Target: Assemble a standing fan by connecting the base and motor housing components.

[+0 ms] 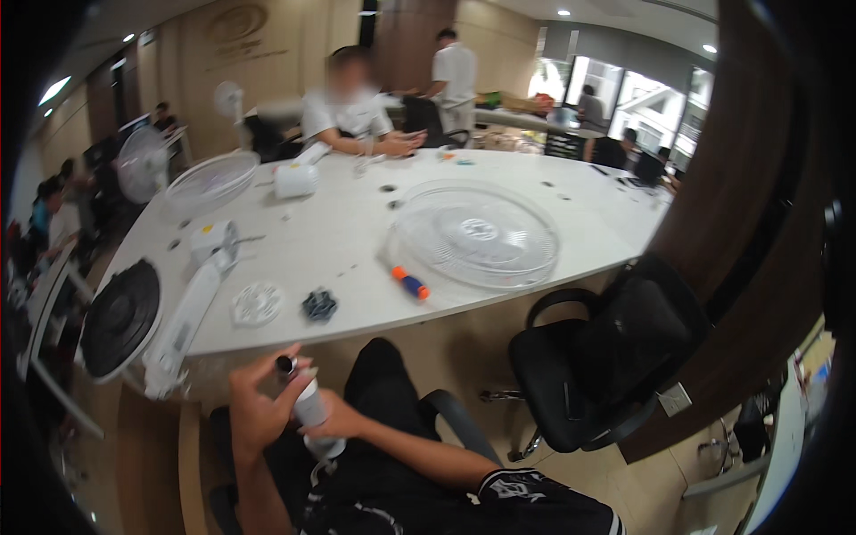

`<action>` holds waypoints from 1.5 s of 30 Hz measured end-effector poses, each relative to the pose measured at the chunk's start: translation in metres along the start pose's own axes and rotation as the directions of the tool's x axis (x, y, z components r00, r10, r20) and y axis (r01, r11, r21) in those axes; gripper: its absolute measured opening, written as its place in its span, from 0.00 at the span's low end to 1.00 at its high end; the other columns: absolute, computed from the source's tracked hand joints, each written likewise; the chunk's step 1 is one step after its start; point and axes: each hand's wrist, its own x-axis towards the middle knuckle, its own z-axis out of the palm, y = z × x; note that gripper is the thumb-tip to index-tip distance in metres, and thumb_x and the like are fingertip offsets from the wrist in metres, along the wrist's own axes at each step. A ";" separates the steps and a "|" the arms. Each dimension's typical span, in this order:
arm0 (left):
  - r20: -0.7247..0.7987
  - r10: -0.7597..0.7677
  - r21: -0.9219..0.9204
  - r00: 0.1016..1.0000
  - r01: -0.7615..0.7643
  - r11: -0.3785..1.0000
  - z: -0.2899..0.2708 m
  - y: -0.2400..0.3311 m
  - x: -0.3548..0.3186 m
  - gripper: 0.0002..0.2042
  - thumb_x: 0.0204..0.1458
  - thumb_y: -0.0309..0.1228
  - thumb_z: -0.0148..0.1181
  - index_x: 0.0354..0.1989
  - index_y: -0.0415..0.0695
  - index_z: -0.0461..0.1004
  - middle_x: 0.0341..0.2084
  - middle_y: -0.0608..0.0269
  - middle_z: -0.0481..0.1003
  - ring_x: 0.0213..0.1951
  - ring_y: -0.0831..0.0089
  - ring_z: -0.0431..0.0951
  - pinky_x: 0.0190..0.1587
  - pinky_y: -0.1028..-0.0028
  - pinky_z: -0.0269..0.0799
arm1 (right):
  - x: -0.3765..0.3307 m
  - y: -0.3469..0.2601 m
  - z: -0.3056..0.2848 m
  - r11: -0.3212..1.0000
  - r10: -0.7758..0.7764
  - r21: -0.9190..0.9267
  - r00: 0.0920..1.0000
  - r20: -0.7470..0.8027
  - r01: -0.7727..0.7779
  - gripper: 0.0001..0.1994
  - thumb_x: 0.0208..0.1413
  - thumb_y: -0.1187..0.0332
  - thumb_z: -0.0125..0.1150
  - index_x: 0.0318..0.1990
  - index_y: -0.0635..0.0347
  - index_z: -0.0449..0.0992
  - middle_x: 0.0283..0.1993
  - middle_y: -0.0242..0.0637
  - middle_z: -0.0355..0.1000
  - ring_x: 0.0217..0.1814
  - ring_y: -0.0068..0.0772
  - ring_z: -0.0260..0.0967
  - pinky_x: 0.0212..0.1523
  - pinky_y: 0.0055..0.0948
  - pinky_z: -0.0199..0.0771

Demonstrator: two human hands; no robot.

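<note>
Over my lap, below the near table edge, I hold a white tube (309,407) with a dark, shiny upper end. My right hand (341,417) is closed round its white middle. The fingers of my left hand (257,401) are curled about the dark upper end, thumb against its side. The lower part of the tube is partly hidden by my right hand. On the table nearby lie a white round slotted piece (257,304), a dark lobed knob (319,305) and an orange-and-blue screwdriver (411,283).
A clear round fan grille (419,209) lies on the white table (357,214). At left are a black round base (123,319) and a white fan column (189,316). A seated person (352,111) is across the table. A black chair (580,357) stands at right.
</note>
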 end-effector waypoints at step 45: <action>0.186 0.174 -0.449 0.967 -0.074 0.891 0.031 -0.019 0.042 0.14 0.44 0.21 0.73 0.39 0.37 0.76 0.32 0.60 0.79 0.38 0.76 0.78 0.46 0.74 0.73 | -0.033 -0.031 -0.028 0.987 0.079 -0.114 0.959 -0.273 -0.113 0.35 0.42 0.72 0.75 0.60 0.61 0.68 0.54 0.36 0.73 0.57 0.29 0.70 0.59 0.33 0.68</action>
